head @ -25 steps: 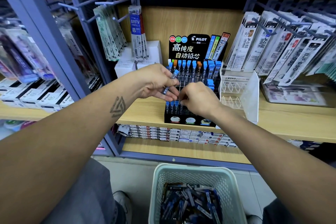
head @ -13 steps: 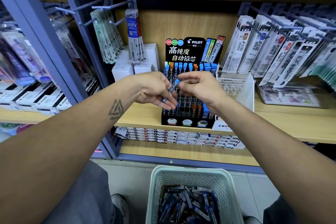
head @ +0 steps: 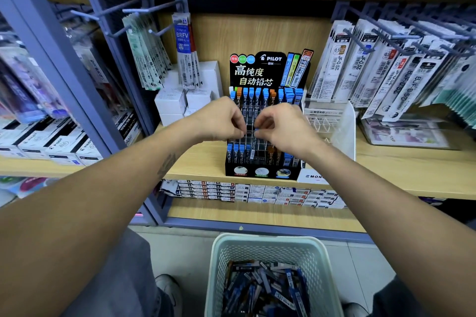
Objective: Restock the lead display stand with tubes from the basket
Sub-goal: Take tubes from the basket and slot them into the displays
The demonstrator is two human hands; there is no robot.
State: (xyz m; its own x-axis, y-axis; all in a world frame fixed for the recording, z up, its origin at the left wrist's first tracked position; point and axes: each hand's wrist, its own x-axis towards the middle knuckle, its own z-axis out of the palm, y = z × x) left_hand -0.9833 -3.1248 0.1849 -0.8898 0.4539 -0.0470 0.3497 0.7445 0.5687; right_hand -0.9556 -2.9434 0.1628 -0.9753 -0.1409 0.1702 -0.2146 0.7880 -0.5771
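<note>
The black lead display stand [head: 268, 69] sits on the wooden shelf [head: 203, 162], with blue- and orange-capped tubes in its back and front rows. Both my hands hover in front of its middle rows, fingers curled and fingertips almost meeting. My right hand [head: 283, 128] pinches the blue cap of a lead tube [head: 255, 132]. My left hand [head: 219, 121] pinches the tube's other end, and most of the tube is hidden by my fingers. The pale green basket [head: 268, 240] stands on the floor below, holding several loose tubes [head: 265, 288].
White boxes [head: 180, 103] stand left of the stand, and a clear acrylic eraser holder [head: 342, 126] stands to its right. Refill packs hang on hooks [head: 381, 69] at upper right and upper left. Small boxes [head: 252, 193] line the lower shelf. A blue upright [head: 51, 64] stands at left.
Both hands came together over the stand's middle rows. The tube, held slanted between them before, is now gripped close at their fingertips and mostly hidden.
</note>
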